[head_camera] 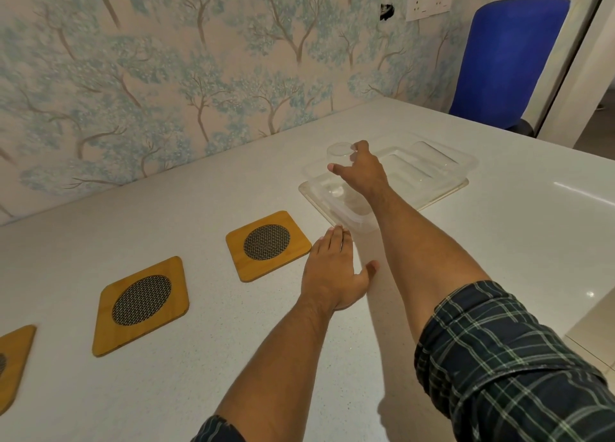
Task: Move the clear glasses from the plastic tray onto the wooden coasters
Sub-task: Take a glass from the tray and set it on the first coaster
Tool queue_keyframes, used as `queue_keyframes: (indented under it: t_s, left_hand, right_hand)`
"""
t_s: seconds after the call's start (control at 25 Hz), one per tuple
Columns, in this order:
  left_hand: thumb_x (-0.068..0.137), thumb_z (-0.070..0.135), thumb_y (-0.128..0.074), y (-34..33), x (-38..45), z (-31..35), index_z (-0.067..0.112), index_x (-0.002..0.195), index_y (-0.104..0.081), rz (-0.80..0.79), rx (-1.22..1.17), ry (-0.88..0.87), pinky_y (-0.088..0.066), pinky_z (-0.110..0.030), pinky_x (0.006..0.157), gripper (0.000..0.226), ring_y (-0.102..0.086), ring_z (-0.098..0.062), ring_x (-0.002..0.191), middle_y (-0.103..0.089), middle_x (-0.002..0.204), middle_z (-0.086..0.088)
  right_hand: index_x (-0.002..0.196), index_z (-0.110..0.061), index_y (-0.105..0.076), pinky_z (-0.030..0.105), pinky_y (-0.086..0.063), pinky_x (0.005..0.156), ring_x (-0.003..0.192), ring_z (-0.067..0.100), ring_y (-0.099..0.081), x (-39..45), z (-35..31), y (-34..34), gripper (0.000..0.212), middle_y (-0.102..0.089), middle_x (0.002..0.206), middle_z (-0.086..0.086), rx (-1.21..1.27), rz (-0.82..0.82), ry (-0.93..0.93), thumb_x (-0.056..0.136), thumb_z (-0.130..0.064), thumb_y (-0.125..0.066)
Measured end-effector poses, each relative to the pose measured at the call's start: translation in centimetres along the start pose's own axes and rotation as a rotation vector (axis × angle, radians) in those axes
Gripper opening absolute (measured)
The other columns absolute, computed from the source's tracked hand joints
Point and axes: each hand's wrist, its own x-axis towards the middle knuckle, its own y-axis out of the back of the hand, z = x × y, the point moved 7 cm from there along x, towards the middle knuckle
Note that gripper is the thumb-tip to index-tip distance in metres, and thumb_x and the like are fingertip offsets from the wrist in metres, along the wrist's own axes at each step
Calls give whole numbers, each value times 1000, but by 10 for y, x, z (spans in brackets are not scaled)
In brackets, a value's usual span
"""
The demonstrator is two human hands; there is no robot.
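So the right hand (361,172) is reaching out over the plastic tray (442,162), and its fingers (357,149) are curled around a clear glass (339,154), thumb on the near side, the other fingers wrapped round the far side up by the rim. The glass looks upright, and it's at the left end of the tray. Whether its base is lifted or sitting on the tray floor, honestly can't tell, it's all see-through on see-through.

The left hand (332,272) is flat, palm down, on the white table (499,235). Its fingers (334,238) are straight and close together, thumb stuck out to the right, holding nothing. The fingertips are right at the near corner of the tray, touching or just about.

Just left of those fingertips sits the nearest wooden coaster (268,245), square with a dark mesh circle in the middle, nothing on it. Further left and nearer the camera there's a second coaster (141,305), also bare, and a third coaster (13,365) half cut off at the frame edge.

Out past the tray: tree-pattern wallpaper (166,75) and a blue chair (506,59) in the far right corner. Plaid sleeves (499,358) rolled up on both arms.
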Motion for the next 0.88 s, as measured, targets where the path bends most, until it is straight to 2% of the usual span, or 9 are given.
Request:
queue_keyframes:
  t_s: [0.16, 0.32, 0.4, 0.52, 0.6, 0.76, 0.88]
  left_hand:
    - [92, 74, -19, -1, 0, -1, 10, 163, -8, 5, -13, -2, -7, -43, 127, 96, -4, -25, 157, -7, 171, -9]
    - [93, 74, -20, 0, 0, -1, 10, 163, -7, 15, -11, -2, -8, -44, 127, 95, -4, -25, 157, -7, 171, -9]
    - [95, 73, -22, -1, 0, -1, 9, 163, -7, 26, -12, 0, -7, -43, 127, 94, -4, -24, 157, -6, 171, -10]
    - [97, 71, -25, -1, -1, -1, 9, 162, -6, 37, -39, -7, -3, -40, 126, 93, -1, -23, 157, -4, 171, -10]
    - [97, 71, -26, -1, -1, -1, 8, 162, -6, 38, -46, -15, -1, -39, 125, 92, -1, -23, 157, -4, 171, -10]
    - [97, 71, -25, -2, -1, -1, 8, 162, -6, 43, -50, -21, 0, -38, 124, 92, -1, -23, 157, -4, 171, -11]
    - [97, 71, -25, -2, -1, -1, 7, 162, -7, 45, -55, -23, -1, -38, 125, 93, -1, -24, 157, -5, 171, -11]
  right_hand:
    - [152, -9, -26, 37, -41, 100, 133, 31, -48, -1, -7, -8, 83, -48, 147, 16, 32, -61, 5, 90, -43, -69]
    - [159, -10, -13, 42, -35, 111, 143, 32, -36, -1, -10, -1, 99, -33, 158, 17, -58, -81, -8, 88, -46, -71]
    - [157, -13, -21, 44, -39, 107, 141, 32, -39, 1, -6, 14, 100, -36, 156, 14, -160, -68, -30, 82, -50, -76]
    - [146, -14, -40, 44, -45, 96, 130, 32, -50, 2, 6, 49, 87, -48, 145, 11, -405, 22, -62, 78, -53, -78]
    - [139, -14, -46, 45, -46, 94, 125, 33, -53, 1, 18, 70, 80, -53, 138, 11, -523, 59, -125, 77, -53, -79]
    - [132, -14, -54, 43, -44, 92, 119, 32, -56, -7, 40, 93, 69, -59, 130, 11, -722, -4, -243, 77, -48, -80]
    - [124, -16, -60, 38, -39, 80, 108, 29, -62, -14, 48, 94, 58, -65, 117, 7, -807, -83, -257, 78, -44, -80]
